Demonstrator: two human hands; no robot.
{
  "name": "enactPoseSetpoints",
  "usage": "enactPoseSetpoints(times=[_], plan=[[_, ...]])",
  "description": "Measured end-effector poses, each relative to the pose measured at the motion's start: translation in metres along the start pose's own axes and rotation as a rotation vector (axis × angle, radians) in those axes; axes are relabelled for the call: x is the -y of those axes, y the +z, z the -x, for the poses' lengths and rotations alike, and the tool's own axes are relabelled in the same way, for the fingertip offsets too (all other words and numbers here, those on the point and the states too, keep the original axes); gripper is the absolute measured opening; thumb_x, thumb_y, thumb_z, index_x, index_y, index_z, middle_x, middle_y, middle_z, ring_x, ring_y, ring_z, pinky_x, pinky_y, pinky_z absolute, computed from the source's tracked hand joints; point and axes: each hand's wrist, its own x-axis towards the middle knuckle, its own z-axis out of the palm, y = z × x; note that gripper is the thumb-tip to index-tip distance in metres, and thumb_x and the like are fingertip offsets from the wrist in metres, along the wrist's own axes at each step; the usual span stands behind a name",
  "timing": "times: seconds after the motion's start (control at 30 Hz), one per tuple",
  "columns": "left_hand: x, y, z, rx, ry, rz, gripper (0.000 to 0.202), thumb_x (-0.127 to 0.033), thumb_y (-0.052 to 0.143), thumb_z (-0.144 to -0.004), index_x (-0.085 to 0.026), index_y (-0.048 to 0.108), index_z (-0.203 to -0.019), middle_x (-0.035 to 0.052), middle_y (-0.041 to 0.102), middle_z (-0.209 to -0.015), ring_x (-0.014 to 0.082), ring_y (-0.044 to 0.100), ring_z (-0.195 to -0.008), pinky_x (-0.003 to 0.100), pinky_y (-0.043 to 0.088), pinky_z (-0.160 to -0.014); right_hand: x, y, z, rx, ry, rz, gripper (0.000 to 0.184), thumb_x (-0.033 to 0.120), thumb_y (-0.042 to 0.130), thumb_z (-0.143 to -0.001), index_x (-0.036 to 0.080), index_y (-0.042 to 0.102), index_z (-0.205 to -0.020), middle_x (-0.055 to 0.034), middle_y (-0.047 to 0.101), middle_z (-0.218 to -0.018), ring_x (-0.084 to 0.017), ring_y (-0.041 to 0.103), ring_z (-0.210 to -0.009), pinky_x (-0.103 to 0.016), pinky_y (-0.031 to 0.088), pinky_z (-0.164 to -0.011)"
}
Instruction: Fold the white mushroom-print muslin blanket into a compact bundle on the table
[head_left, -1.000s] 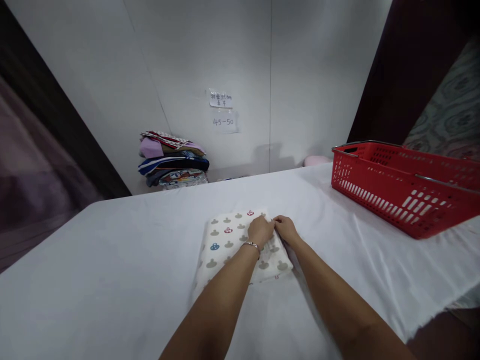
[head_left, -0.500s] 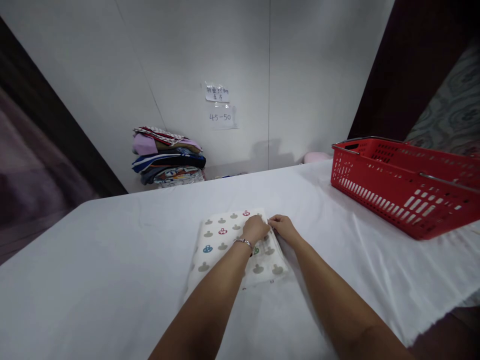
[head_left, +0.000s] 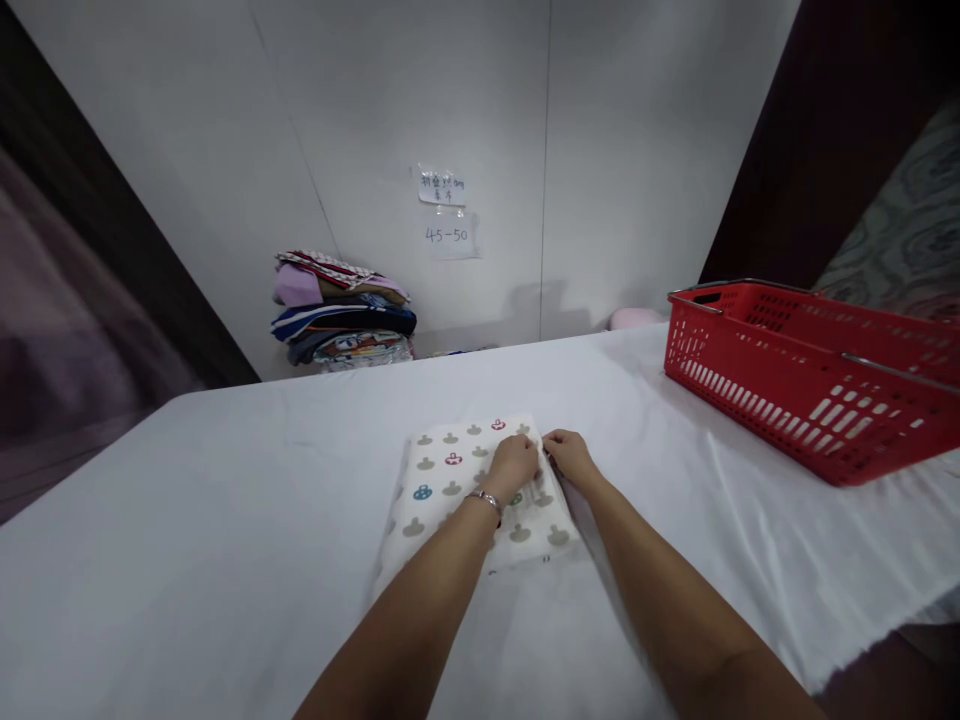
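A white cloth [head_left: 427,520] printed with grey, red, blue and green mushroom shapes lies folded into a flat rectangle on the table. My left hand [head_left: 515,463], with a bracelet at the wrist, rests over its upper right part, fingers closed on the fabric near the right edge. Just beside it, my right hand [head_left: 568,455] pinches the cloth's right edge close to the far corner. The fingertips of both hands almost meet, and what lies between them is partly hidden.
A white sheet [head_left: 247,520] covers the table. At the right stands a red plastic basket [head_left: 780,390] with metal handles. Behind the far edge are a stack of folded fabrics [head_left: 341,315] and a pink object [head_left: 636,318]. Handwritten paper notes [head_left: 450,236] hang on the wall.
The view has shifted slightly, moving the whole scene a little to the right. Both hands keep nearly the same place at the cloth's right edge, with only small finger movement.
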Motion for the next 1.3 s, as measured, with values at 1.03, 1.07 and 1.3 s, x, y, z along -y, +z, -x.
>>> enactPoseSetpoints(times=[1.03,1.07,1.3], plan=[[0.013,0.025,0.057,-0.178,0.342,-0.387,0.038,-0.022,0.033,-0.089,-0.016,0.048,-0.124,0.0106,0.045,-0.135,0.0237,0.034,-0.127,0.042,0.026,-0.105,0.061,-0.007,0.033,0.046,-0.296,0.062,0.016,0.021,0.053,-0.077,0.019,0.063,-0.089,-0.0024,0.067,-0.089,-0.015,0.062,-0.082,-0.028,0.049,-0.078],[0.011,0.02,0.059,-0.149,0.345,-0.368,0.039,-0.023,0.034,-0.089,-0.016,0.048,-0.124,0.0107,0.047,-0.134,0.0239,0.036,-0.126,0.042,0.027,-0.104,0.066,-0.003,0.039,0.061,-0.386,0.048,0.019,0.024,0.053,-0.079,0.019,0.063,-0.094,-0.0035,0.067,-0.096,-0.016,0.061,-0.088,-0.03,0.048,-0.081],[0.05,-0.038,0.067,-0.129,0.243,-0.427,0.044,-0.028,0.04,-0.086,-0.023,0.046,-0.13,0.0075,0.04,-0.141,0.0252,0.028,-0.133,0.045,0.018,-0.11,0.105,0.021,0.105,0.344,-0.539,0.208,0.044,0.031,0.052,-0.083,0.026,0.05,-0.127,-0.005,0.053,-0.13,-0.022,0.046,-0.12,-0.04,0.037,-0.1]])
